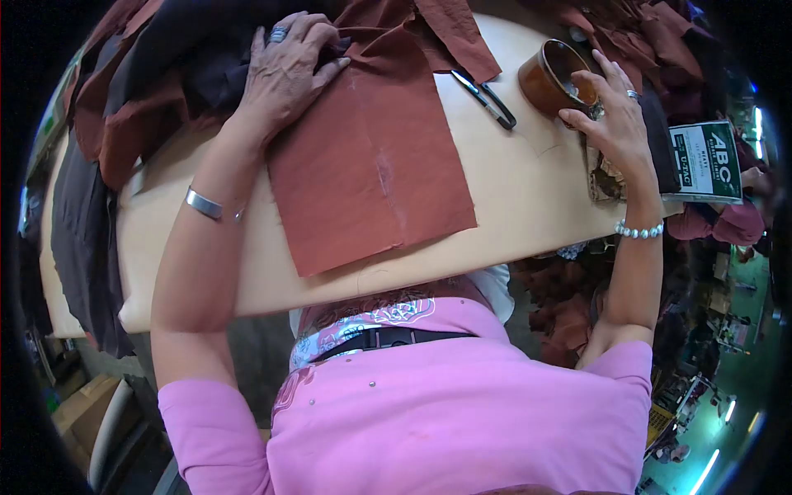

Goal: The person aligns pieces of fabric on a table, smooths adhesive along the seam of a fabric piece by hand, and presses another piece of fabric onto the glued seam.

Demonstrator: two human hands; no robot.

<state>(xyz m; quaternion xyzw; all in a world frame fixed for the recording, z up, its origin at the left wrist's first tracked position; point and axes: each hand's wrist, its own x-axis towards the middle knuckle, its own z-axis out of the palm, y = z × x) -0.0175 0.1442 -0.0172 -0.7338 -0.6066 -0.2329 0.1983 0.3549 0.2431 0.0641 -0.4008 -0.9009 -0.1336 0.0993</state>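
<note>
A reddish-brown fabric panel point(330, 190) lies on the pale table, with a whitish streak down its middle. My left hand point(293, 66) is at its upper left edge, fingers curled over the material and a dark fold between thumb and forefinger. At the upper right stands a glossy brown cup point(540, 82). Over its rim is my right hand point(610, 111), thumb and forefinger apart, the other fingers stretched; no tool shows in it. Between panel and cup lies a slim black-and-silver tool point(485, 99), too small to identify.
Dark and reddish-brown fabric point(124, 107) is heaped at the left, more point(652, 33) at the upper right. A green-and-white tin marked ABC point(705, 161) lies by my right wrist. The pale table's point(528, 223) near edge runs before my body. Another person's pink sleeve point(734, 224) shows beyond.
</note>
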